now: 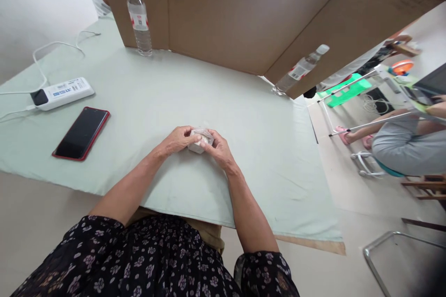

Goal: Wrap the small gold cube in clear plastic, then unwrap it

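Pale green cloth (272, 148) is covering the table and draping over its near edge at the bottom centre of the frame. Dark flowered sleeves (146, 260) are filling the lower frame, and two bare forearms are reaching up from them to the middle of the cloth.

At the centre, the left hand (177, 139) and the right hand (219, 151) are closing from either side on a small packet (200, 140), a pale block in clear wrapping. Fingers of both hands are curling round its ends, thumbs pressing on top. It is sitting low over the cloth. Its long axis is running roughly across the frame, from one hand to the other. I cannot tell which end is which, or read any print on it.

Farther off at the left, a phone in a red case (81, 132) is lying screen up and dark. Beyond it a white power strip (62, 93) is showing blue print, too small to read.

At the back, one water bottle (139, 18) with a red and white label is standing against a cardboard wall (244, 9). A second bottle (299, 70) is standing at the wall's right corner. Neither label is legible.

At the right edge, another person (407, 144) is sitting in grey.
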Demonstrator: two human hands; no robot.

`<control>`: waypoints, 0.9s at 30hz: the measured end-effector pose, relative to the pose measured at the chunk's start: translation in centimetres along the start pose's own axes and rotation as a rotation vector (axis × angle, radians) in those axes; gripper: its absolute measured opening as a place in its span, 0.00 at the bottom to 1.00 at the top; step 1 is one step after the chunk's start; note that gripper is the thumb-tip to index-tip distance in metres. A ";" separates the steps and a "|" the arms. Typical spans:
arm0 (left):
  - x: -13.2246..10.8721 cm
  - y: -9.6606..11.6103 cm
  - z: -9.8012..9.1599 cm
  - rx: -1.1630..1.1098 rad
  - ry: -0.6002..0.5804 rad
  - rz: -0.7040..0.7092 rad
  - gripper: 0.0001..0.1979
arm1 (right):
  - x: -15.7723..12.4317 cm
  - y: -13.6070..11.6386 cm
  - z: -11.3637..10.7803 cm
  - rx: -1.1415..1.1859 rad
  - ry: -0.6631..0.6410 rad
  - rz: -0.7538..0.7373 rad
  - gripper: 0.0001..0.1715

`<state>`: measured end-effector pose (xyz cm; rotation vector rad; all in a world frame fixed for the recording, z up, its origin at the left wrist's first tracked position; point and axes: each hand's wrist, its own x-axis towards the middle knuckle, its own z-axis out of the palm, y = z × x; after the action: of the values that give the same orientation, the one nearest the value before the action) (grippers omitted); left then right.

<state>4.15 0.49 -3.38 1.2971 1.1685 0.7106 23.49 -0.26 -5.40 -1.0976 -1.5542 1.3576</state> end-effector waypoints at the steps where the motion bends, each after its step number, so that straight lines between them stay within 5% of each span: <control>1: 0.0 0.0 0.1 -0.018 -0.005 -0.004 0.24 | 0.0 0.1 0.0 0.017 0.012 0.005 0.33; 12: -0.3 0.1 0.3 0.023 0.028 -0.024 0.20 | -0.6 0.4 0.2 -0.240 0.072 -0.087 0.30; 20: -0.6 0.1 -0.6 0.255 -0.088 0.158 0.19 | -0.6 -0.4 -0.3 -0.219 0.027 -0.058 0.22; 27: -0.8 -0.1 -0.3 -0.023 -0.155 0.098 0.22 | -0.4 -0.2 -0.8 -0.302 0.008 -0.149 0.21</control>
<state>3.60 -0.17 -3.22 1.3719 0.9750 0.6798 24.36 -0.43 -5.06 -1.1369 -1.8384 1.0401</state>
